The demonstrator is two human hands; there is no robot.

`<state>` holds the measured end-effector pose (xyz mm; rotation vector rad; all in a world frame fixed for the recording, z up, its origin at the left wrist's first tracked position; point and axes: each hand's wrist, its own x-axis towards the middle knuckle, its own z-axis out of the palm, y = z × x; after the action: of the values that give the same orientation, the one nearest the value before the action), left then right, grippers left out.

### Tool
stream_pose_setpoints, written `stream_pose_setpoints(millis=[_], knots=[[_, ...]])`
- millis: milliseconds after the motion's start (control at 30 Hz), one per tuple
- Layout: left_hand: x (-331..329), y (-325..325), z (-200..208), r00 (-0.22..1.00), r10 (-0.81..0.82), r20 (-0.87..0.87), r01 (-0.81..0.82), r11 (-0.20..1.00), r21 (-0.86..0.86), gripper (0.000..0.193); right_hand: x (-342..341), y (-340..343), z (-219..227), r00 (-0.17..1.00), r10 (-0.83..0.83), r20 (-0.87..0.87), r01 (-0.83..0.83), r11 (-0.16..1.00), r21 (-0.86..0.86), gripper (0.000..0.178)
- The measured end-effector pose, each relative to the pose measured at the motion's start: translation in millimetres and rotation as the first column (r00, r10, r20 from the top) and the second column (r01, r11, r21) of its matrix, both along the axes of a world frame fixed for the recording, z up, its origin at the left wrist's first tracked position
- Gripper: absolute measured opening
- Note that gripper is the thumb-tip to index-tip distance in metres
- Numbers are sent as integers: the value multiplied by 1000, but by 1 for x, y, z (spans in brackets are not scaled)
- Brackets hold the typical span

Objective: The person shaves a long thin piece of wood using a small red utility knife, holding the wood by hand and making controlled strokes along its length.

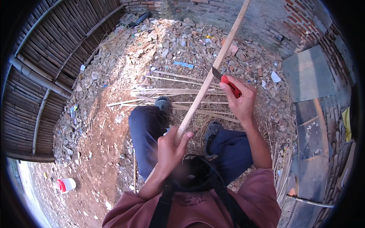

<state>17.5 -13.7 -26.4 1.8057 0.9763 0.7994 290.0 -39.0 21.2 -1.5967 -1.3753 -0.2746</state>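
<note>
A long, pale bamboo strip (205, 83) slants up from beside my left hip toward the far right. Wrapped around its lower part is my left hand (170, 149), closed, with the thumb along the strip. My right hand (240, 95) grips a red utility knife (232, 86) with a dark blade. That blade (216, 73) lies against the strip's right edge, well above my left hand. Several thin split bamboo strips (182, 92) lie on the ground beyond and between my feet.
Rubble and litter (167, 47) cover the ground up to a brick wall (262, 22). A bamboo slat wall (72, 41) stands at left. Near it sits a red and white container (67, 185). Flat grey boards (310, 74) lean at right, with more thin strips (282, 178) nearby.
</note>
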Motion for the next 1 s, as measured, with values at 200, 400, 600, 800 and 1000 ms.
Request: stream_pose_setpoints(millis=[200,400,600,800,1000], knots=[[-2,7,5,1000,-22,-4,22,1000,-18,34,-1,-1,-4,989,101,-111,-87,988,129,26],[-5,8,4,999,-45,15,46,996,-72,27,-15,-12,0,948,248,-202,-277,952,-133,28],[1,12,21,994,-67,86,73,995,-73,25,-50,-11,-22,893,449,16,-440,880,-178,30],[2,17,19,994,-36,100,42,998,-55,24,-63,-10,-28,900,425,92,-410,900,-146,30],[3,20,21,991,-52,126,53,999,-8,27,-63,-10,-26,894,436,103,-420,896,-146,30]])
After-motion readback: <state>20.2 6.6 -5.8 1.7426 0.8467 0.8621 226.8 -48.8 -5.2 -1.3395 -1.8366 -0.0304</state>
